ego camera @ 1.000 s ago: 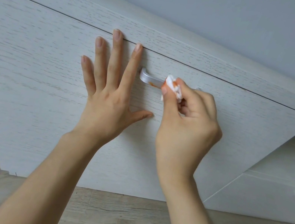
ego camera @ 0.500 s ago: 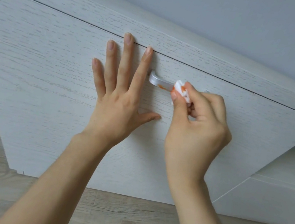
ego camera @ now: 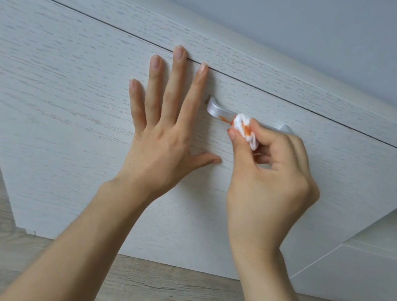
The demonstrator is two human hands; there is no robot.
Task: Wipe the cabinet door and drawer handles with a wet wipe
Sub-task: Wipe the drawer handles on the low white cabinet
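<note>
The wet wipe (ego camera: 244, 129) is bunched into a small white wad that already carries orange stain, and an orange smear (ego camera: 223, 119) remains on the silver handle (ego camera: 218, 111) just left of it. In my judgement this is the main risk: the dirty side of the wad can spread the orange along the metal or onto the pale cabinet front (ego camera: 70, 92) instead of lifting it, if the wipe is not turned to a clean part. The wad is also small, so it can slip out of the pinch when it is pressed hard against the curved end of the handle.

The right hand (ego camera: 271, 178) holds the wipe between thumb and forefinger, with the other fingers (ego camera: 269, 159) curled under, and presses it on the middle of the handle. The left hand (ego camera: 164, 129) lies flat on the cabinet front, just left of the handle's left end, fingers straight and spread, holding nothing. The handle sits near the upper edge of the front, below the thin gap line. Wooden floor (ego camera: 168, 295) shows below.
</note>
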